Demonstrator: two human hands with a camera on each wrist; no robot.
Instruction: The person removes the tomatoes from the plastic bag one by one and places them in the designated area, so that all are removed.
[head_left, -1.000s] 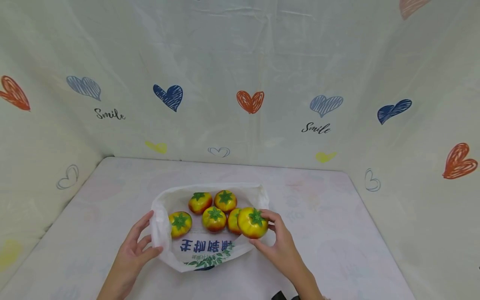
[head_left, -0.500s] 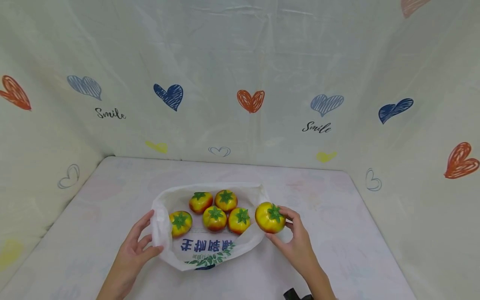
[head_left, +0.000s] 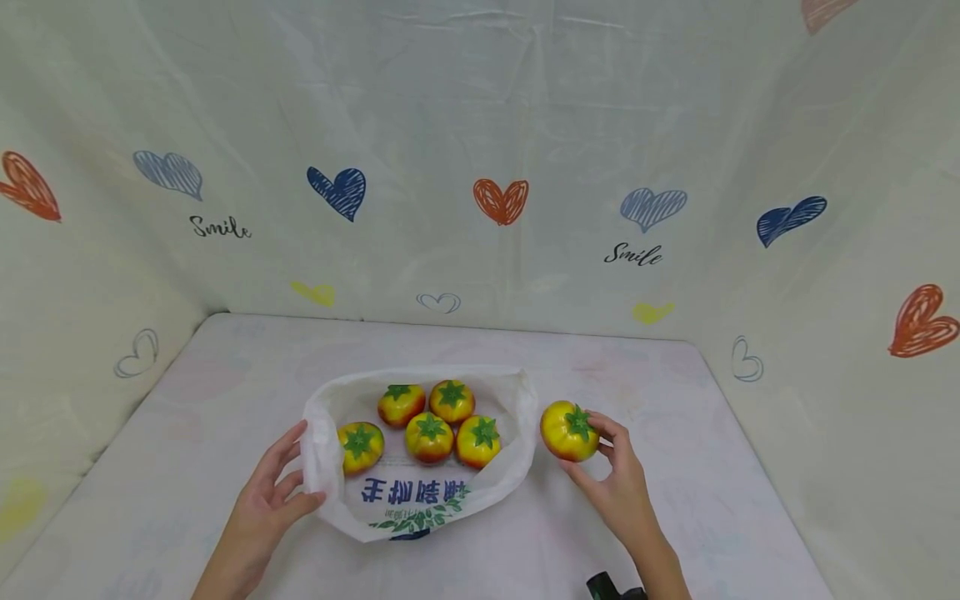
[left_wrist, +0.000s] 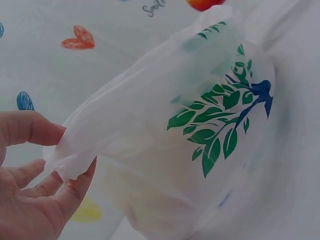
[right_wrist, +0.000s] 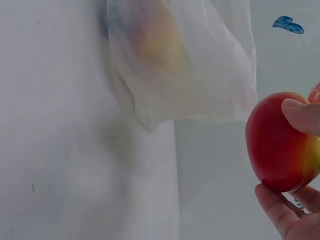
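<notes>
Your left hand (head_left: 258,504) pinches the bag (head_left: 322,458) by its edge; your right hand (head_left: 617,479) grips one fruit (head_left: 564,433) just beside it. A loosened grip could drop the fruit; tugging could tip the bag.

Left hand (head_left: 258,507) and right hand (head_left: 617,485), each in a thumb-and-finger grip, head view.
At eight o'clock, the left points toward one o'clock, left thumb (head_left: 302,505) below index finger (head_left: 276,454); at five o'clock, the right points toward eleven, curved fingers (head_left: 613,427) opposing the right thumb (head_left: 583,479).
</notes>
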